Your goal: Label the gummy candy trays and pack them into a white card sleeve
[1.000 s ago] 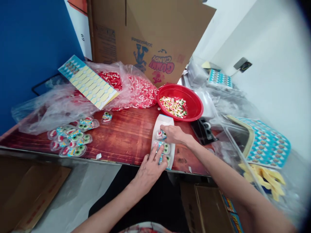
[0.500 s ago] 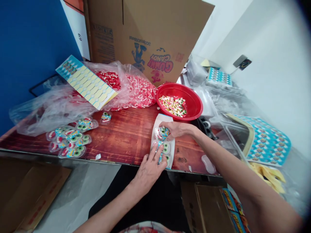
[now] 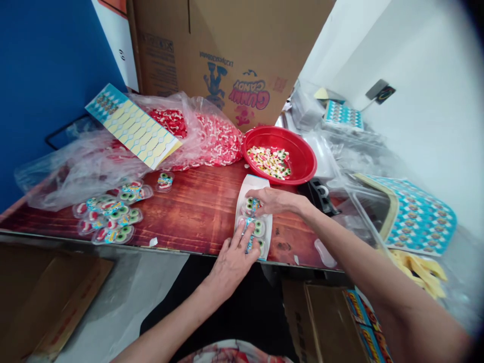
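The candy blister (image 3: 250, 205), on the white card (image 3: 254, 187) at the near edge of the surface (image 3: 196, 212), is held in the narrow grip of the right hand (image 3: 275, 200), the card is pinned by the flat, open left hand (image 3: 231, 262), and square, even pressing seems advisable

Red bowl (image 3: 303, 159) of gummies (image 3: 270, 162), cardboard box (image 3: 227, 45) behind — sticker sheet (image 3: 132, 128) left
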The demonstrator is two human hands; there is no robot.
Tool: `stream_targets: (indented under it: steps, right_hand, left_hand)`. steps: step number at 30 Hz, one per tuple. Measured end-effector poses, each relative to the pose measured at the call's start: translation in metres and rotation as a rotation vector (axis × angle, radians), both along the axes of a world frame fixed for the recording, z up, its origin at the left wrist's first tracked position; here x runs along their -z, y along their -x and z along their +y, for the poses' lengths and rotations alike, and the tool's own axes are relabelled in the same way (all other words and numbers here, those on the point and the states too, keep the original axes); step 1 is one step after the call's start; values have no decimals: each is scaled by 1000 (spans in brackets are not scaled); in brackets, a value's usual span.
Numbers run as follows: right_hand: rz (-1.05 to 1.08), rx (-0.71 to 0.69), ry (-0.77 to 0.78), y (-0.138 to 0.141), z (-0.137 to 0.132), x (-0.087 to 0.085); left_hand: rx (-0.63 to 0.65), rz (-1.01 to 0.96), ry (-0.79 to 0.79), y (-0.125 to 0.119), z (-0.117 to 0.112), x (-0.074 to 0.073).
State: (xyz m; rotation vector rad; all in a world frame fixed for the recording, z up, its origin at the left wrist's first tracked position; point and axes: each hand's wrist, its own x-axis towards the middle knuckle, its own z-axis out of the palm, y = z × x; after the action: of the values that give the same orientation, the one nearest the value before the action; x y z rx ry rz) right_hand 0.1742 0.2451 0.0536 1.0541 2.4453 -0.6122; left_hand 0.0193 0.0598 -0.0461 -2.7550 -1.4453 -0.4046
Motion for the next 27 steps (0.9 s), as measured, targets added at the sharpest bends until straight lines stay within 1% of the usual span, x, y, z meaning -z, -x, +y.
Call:
stream_targets:
  steps: [2,6,9,11,13,16,21,24,27]
  right_hand:
    - [38,9,50,-1,2,1]
    - [109,100,175,-9,11,6]
    - [172,115,234,-15,22,12]
    - [160,110,260,-15,26,16]
    - [104,95,276,-12,26,18]
    - [55,87,254,-6,17,17]
    - [99,94,170,-3,-2,20]
    - [99,105,174,-5,-3,24]
    - [149,80,162,-6,1,29]
  left_hand:
    - [-2,-2,-4,0,0,0]
    - [5,-3,-11,0,0,-1]
    - [6,0,-11,1,0,-3]
    - [7,7,-2,1,1,-4]
    - [12,9,7,1,1,-5]
    - [9,7,18,1,1,-5]
    - [-19,2,24,1,-3,-5]
    - [-10,-15,69,1,-3,-7]
    - [-11,-61,140,2,-2,-8]
